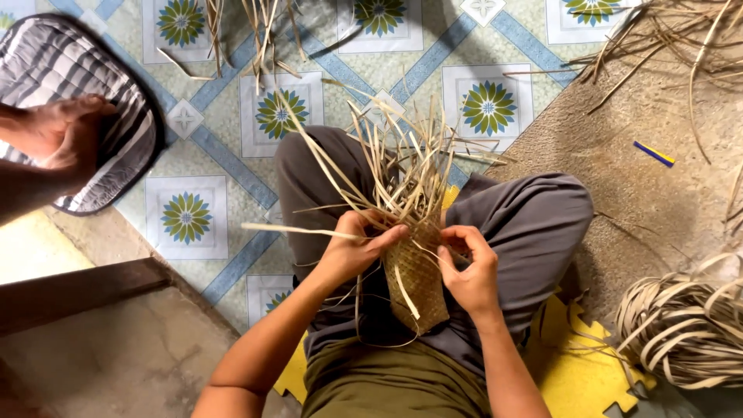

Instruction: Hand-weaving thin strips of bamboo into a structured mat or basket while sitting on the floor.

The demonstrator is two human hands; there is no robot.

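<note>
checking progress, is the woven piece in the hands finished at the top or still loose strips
Still loose. The woven piece is plaited only in its lower part; above the left hand and right hand, unwoven strips fan out.

left hand (pixel 357 246) grip closed | right hand (pixel 467 267) grip pinching

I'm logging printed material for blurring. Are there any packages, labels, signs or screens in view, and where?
None in view: no package, label, sign or screen.
Nearest lookalike: a small blue and yellow strip, flat on the brown mat at upper right; no print can be made out on it.
</note>
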